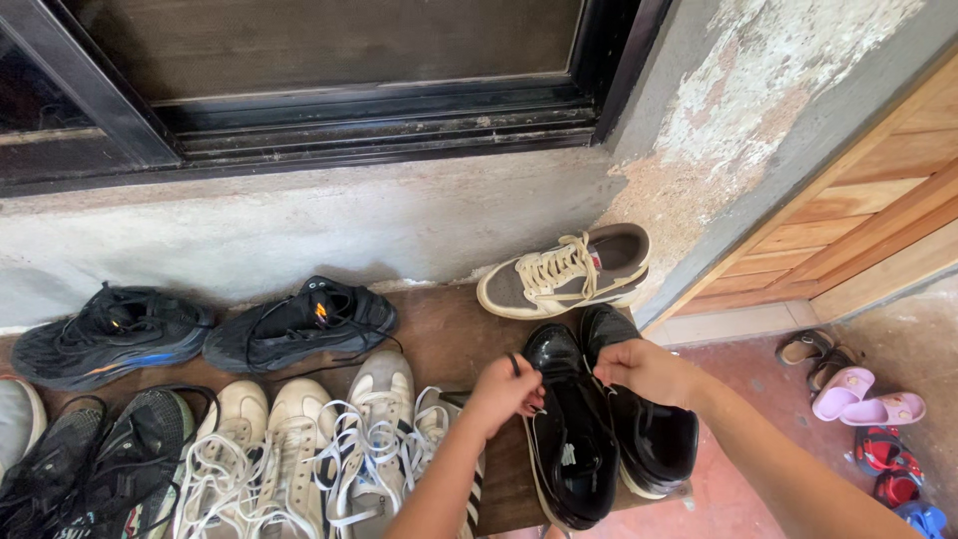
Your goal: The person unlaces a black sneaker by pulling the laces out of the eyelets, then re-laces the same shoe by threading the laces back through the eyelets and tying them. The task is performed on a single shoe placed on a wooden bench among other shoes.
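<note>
Black glossy dress shoes, a pair, sit side by side at the right end of a brown wooden surface, toes pointing toward the wall. The person's left hand has its fingers pinched together on a thin black lace above the left shoe. The right hand rests on the right shoe's opening, fingers curled closed around its edge. A tan and cream sneaker lies just beyond them against the wall. White laced sneakers crowd in just beside the left hand, with black trainers farther along. The pair sits close to the surface's right edge, so a hard tug on the lace could, I judge, drag a shoe off onto the red floor.
</note>
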